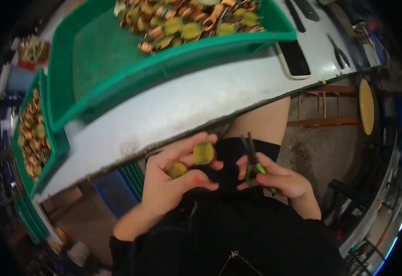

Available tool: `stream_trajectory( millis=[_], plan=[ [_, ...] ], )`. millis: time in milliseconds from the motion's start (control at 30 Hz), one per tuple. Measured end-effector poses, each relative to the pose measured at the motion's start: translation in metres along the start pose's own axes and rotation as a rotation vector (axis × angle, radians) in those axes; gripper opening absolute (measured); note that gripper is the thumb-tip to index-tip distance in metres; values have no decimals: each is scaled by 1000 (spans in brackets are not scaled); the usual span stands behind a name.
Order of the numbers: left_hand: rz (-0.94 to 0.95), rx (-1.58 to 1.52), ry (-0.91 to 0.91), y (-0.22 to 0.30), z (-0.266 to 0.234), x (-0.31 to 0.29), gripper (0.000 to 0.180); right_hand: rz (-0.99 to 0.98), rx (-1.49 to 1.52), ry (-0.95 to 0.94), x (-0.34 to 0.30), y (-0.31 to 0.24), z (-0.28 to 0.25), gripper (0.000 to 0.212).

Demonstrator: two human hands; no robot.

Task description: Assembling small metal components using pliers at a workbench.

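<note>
In my left hand [166, 177], turned palm up with curled fingers, are two small yellow-green parts. One yellow part [203, 153] sits at the fingertips, with a dark band across it. The other yellow part [177, 170] rests against the palm beside the thumb. My right hand [279, 178] is closed round a small green-handled hand tool [255, 168], pliers or snips, its dark slim jaws pointing up and slightly apart. The tool is apart from the parts. Both hands are over my lap, just in front of the table edge. Motion blurs the fine details.
On the white table [164, 99], a large green bin [164, 66] holds many copper-and-yellow parts. A smaller green bin [56, 149] at the left holds more. A phone [295, 60] and black-handled pliers [338, 51] lie at the right. A wooden stool [366, 106] stands beyond.
</note>
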State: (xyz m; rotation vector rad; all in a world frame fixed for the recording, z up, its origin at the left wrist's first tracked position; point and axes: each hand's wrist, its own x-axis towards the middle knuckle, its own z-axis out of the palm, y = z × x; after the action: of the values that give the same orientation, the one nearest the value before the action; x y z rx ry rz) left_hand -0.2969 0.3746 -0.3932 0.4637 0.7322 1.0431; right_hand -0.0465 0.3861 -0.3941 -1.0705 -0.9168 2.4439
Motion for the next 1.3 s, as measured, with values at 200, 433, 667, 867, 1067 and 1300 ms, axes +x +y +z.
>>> stream_trajectory(
  millis=[200,433,667,867,1067,1300],
  plan=[
    [34,103,58,-33,-53,-4,59,-77,-160,24,41,26,19,37],
    [105,214,27,-52,-100,2,59,-107,-643,136,78,30,20,21],
    [149,227,-5,-59,-119,4,55,-325,-1264,253,103,39,21,15],
    [191,314,-16,-60,-126,3,51,-438,-1344,298,108,48,22,17],
    [271,205,-11,-63,-121,4,49,-466,-1316,348,110,55,19,16],
    [282,273,-53,-69,-119,11,51,-511,-1327,326,112,54,13,16]
  ],
)
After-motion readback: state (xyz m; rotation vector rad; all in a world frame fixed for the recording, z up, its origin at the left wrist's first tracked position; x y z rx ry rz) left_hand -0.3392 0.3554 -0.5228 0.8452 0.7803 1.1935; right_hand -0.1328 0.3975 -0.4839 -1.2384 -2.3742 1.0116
